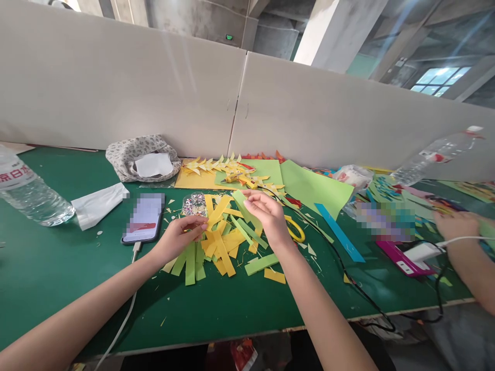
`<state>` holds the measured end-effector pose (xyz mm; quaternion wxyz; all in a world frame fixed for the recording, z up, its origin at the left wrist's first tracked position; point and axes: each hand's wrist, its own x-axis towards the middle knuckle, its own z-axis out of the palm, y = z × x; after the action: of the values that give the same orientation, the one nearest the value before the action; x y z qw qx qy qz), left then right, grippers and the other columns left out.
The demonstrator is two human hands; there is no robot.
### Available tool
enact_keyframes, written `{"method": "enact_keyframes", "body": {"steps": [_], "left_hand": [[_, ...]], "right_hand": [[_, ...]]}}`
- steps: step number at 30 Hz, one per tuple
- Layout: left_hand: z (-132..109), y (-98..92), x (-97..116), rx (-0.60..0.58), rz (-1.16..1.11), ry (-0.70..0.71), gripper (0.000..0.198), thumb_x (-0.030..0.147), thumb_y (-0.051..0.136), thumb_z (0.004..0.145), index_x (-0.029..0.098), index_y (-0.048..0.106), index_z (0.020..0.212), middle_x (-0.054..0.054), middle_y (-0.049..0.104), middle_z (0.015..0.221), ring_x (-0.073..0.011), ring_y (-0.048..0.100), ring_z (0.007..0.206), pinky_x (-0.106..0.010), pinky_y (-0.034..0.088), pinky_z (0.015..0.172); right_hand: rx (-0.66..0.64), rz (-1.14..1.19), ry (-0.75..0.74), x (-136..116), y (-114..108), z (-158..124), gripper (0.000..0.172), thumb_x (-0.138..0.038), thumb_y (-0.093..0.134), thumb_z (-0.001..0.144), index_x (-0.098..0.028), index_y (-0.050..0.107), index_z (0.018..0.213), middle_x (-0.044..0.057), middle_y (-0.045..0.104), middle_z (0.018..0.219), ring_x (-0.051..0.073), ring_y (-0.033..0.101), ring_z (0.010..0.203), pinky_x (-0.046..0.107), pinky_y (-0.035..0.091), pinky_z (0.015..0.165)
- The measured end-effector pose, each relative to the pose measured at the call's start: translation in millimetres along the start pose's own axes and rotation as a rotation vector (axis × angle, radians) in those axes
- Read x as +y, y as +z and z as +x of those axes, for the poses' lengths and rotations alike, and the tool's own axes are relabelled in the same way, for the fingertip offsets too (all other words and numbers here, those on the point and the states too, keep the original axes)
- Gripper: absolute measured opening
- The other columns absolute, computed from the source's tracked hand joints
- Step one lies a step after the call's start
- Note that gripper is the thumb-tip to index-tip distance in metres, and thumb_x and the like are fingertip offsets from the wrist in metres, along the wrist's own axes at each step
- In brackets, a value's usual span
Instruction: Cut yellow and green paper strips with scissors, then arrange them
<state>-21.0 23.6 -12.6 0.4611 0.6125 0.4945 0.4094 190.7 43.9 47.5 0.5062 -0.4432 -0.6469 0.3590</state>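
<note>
My left hand (181, 236) is closed at the left of a heap of paper strips, its fingertips pinching a yellow paper strip (218, 210). Across from it, my right hand (266, 212) holds a green paper strip (242, 205) between thumb and fingers. Below both hands lie loose yellow strips (224, 257) and green strips (190, 265). A clear box of small colored pieces (194, 205) sits behind my left hand. Yellow-handled scissors (296, 230) lie beside my right wrist, partly hidden. Behind the heap, a yellow glue gun (243, 179) rests on paper.
A charging phone (144, 219), a water bottle (31, 190) and a patterned cloth bag (116, 157) are at left. A blue strip (340, 234), black cable (340, 257) and pink power strip (404, 259) lie right, near another person's hand (458, 229). A white partition (154, 87) stands behind.
</note>
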Motion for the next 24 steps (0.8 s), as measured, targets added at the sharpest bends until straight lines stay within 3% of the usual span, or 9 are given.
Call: {"method": "enact_keyframes", "body": {"steps": [5, 13, 24], "left_hand": [[-2.3, 1.7, 0.7, -0.018, 0.073, 0.027, 0.026, 0.038, 0.055, 0.075, 0.022, 0.065, 0.093, -0.005, 0.066, 0.087, -0.0172, 0.060, 0.068, -0.031, 0.051, 0.061], [-2.8, 1.7, 1.3, -0.026, 0.112, 0.052, 0.026, 0.037, 0.053, 0.075, 0.023, 0.065, 0.094, -0.005, 0.067, 0.087, -0.0188, 0.061, 0.070, -0.032, 0.052, 0.060], [-5.3, 2.1, 1.9, -0.052, 0.214, 0.085, 0.025, 0.037, 0.050, 0.078, 0.024, 0.064, 0.094, -0.005, 0.066, 0.098, -0.0194, 0.062, 0.079, -0.031, 0.052, 0.065]], "right_hand": [[-0.017, -0.066, -0.031, -1.6, 5.2, -3.5, 0.011, -0.032, 0.055, 0.075, -0.022, 0.054, 0.070, 0.002, 0.059, 0.108, 0.020, 0.051, 0.107, 0.040, 0.035, 0.095], [0.121, -0.078, -0.034, 2.3, 4.5, -0.8, 0.014, -0.034, 0.053, 0.076, -0.021, 0.053, 0.071, 0.004, 0.060, 0.106, 0.020, 0.053, 0.103, 0.039, 0.039, 0.092], [0.154, -0.150, -0.043, 15.1, 5.6, 2.1, 0.015, -0.034, 0.053, 0.075, -0.020, 0.054, 0.071, 0.005, 0.060, 0.102, 0.021, 0.053, 0.102, 0.039, 0.039, 0.089]]}}
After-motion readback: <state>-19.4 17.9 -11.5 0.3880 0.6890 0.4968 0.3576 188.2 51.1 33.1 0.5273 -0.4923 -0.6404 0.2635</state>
